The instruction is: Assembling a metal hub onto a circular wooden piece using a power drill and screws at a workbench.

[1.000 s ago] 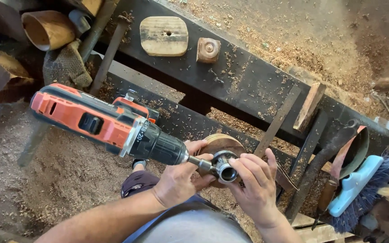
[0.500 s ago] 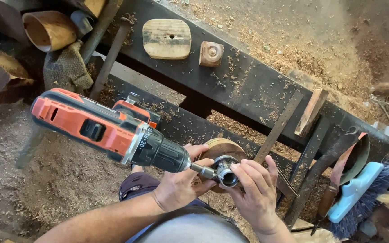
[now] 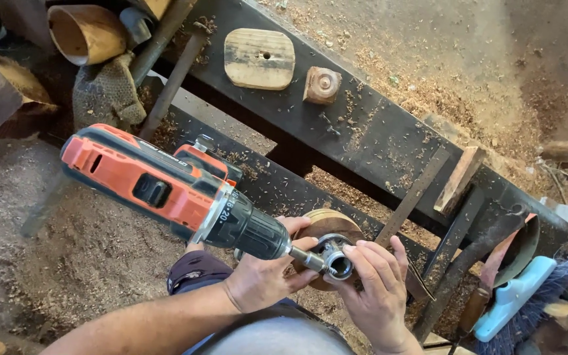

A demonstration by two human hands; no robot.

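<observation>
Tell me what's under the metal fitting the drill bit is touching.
Under the metal fitting sits a round wooden disc, on the dark metal bench. Both hands, left and right, cover its lower part.

The drill (image 3: pixel 165 190) is smooth orange and black plastic. The round block (image 3: pixel 327 227) is bare wood. The counter (image 3: pixel 389 141) is dark, rough metal with sawdust.

A rounded wooden plaque (image 3: pixel 259 58) and a small carved block (image 3: pixel 322 85) lie on a sawdust-strewn dark steel beam (image 3: pixel 389 141); a blue brush (image 3: pixel 517 296) rests nearby.
</observation>
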